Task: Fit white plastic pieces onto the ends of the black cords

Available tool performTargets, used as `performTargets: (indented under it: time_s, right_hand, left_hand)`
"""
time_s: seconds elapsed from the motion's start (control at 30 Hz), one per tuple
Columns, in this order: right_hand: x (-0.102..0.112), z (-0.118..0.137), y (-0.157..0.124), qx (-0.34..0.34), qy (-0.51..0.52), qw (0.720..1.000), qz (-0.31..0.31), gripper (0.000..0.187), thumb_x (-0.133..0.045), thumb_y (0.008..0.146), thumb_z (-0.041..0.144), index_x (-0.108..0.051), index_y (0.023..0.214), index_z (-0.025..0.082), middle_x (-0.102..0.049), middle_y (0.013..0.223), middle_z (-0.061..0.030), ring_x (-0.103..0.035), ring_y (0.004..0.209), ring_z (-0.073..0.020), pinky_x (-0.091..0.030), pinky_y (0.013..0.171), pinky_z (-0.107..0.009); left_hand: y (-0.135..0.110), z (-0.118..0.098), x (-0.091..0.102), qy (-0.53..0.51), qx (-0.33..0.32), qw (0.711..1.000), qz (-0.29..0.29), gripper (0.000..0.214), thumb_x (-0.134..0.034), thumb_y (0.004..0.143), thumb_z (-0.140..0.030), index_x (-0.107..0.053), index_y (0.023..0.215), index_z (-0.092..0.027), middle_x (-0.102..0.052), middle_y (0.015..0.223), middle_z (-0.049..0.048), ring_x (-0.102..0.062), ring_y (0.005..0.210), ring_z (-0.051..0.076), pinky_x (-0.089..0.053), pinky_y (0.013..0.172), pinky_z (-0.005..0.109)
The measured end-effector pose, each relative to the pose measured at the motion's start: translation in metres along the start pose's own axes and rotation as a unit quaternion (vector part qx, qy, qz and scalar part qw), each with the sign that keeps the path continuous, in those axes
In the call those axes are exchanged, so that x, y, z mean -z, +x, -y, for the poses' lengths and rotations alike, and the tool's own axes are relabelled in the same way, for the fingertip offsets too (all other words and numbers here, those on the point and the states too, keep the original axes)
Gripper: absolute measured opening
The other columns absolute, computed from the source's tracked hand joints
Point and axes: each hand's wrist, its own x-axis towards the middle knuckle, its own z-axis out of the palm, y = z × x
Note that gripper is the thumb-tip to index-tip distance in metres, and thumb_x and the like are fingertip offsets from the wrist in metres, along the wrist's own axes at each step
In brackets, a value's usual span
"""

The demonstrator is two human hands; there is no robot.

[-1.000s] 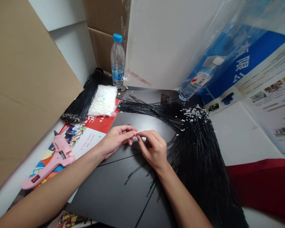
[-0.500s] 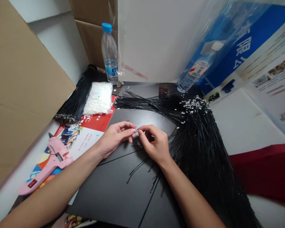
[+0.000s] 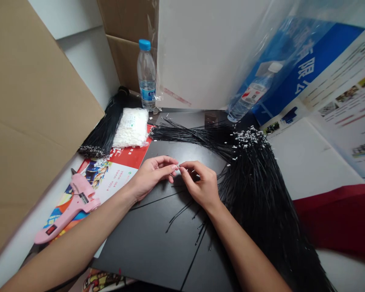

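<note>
My left hand [image 3: 153, 175] and my right hand [image 3: 200, 184] meet fingertip to fingertip over a black sheet [image 3: 152, 239]. Both pinch a tiny white piece [image 3: 178, 166] at the end of a thin black wire; the wire itself is mostly hidden by my fingers. A few loose black wires [image 3: 188, 223] lie under my right wrist. A big heap of black wires with white tips [image 3: 255, 190] spreads to the right of my right hand. Another bundle of bare black wires [image 3: 188, 136] lies just beyond my hands.
A pink glue gun [image 3: 69, 207] lies on a colourful leaflet at the left. A bag of white pieces [image 3: 131, 127] and a black wire bundle [image 3: 105, 129] sit behind it. Two water bottles [image 3: 147, 77] [image 3: 252, 97] stand at the back. Cardboard [image 3: 33, 101] walls the left; red cloth [image 3: 337, 219] lies at the right.
My hands stay pinched together at nearly the same spot, with small finger shifts. The view has swayed slightly left and back.
</note>
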Motion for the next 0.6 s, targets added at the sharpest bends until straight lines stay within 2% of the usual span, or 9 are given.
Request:
performTargets:
  time_s: [0.17, 0.37, 0.6]
  right_hand:
    - [0.0024, 0.0036, 0.0016, -0.027, 0.031, 0.999, 0.009, 0.016, -0.059, 0.091, 0.026, -0.069, 0.082, 0.018, -0.072, 0.078, -0.0035, -0.059, 0.061, -0.0109, -0.047, 0.061, -0.024]
    - [0.0035, 0.0009, 0.0044, -0.127, 0.158, 0.976, 0.074, 0.018, -0.063, 0.085, 0.031, -0.065, 0.076, 0.017, -0.062, 0.064, 0.0003, -0.049, 0.053, -0.0083, -0.039, 0.051, -0.021]
    - [0.0051, -0.0035, 0.0056, -0.161, 0.194, 0.962, 0.106, 0.019, -0.063, 0.084, 0.034, -0.065, 0.076, 0.016, -0.061, 0.065, 0.0002, -0.050, 0.057, -0.0084, -0.039, 0.052, -0.019]
  left_hand:
    - [-0.0001, -0.0002, 0.0012, 0.037, -0.021, 0.999, -0.005, 0.027, -0.080, 0.073, -0.029, -0.068, 0.092, -0.014, -0.067, 0.074, -0.0003, -0.058, 0.059, 0.010, -0.046, 0.063, 0.026]
    - [-0.0005, -0.0012, 0.0016, 0.083, -0.032, 0.996, 0.002, 0.026, -0.081, 0.073, -0.034, -0.072, 0.089, -0.016, -0.066, 0.068, -0.0015, -0.060, 0.063, 0.012, -0.047, 0.067, 0.026]
    - [-0.0002, 0.0006, 0.0040, 0.105, -0.019, 0.994, 0.010, 0.024, -0.080, 0.075, -0.035, -0.077, 0.090, -0.017, -0.067, 0.065, 0.0000, -0.061, 0.065, 0.014, -0.049, 0.068, 0.028]
